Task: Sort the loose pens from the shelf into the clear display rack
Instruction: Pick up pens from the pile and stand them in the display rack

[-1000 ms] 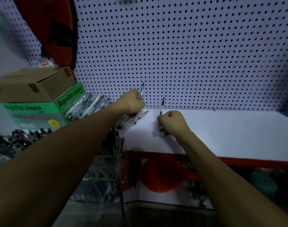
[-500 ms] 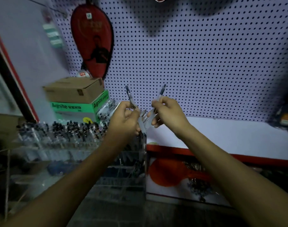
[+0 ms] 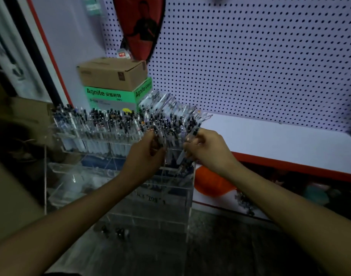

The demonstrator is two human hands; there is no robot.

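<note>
Both hands are raised in front of the clear display rack [image 3: 118, 176], close together but not touching. The left hand [image 3: 145, 154] has its fingers curled around a pen [image 3: 160, 139], which points up and slightly left above the rack's upper right section. The right hand [image 3: 207, 149] pinches a second pen [image 3: 191, 136] between thumb and fingers; this pen is tilted, its upper end toward the shelf and its lower end down among the pens already standing in the rack.

The rack stands on the floor just left of the white shelf [image 3: 270, 142], which has a red front edge. Its top tier is densely filled with upright pens [image 3: 102, 122]. More loose pens [image 3: 166, 104] lie in a heap at the shelf's left end, beside the green box [image 3: 110, 96]. A brown cardboard box [image 3: 112, 73] sits on the green one. A white pegboard [image 3: 250, 66] forms the back wall, and a red racket cover [image 3: 139, 24] hangs on it.
</note>
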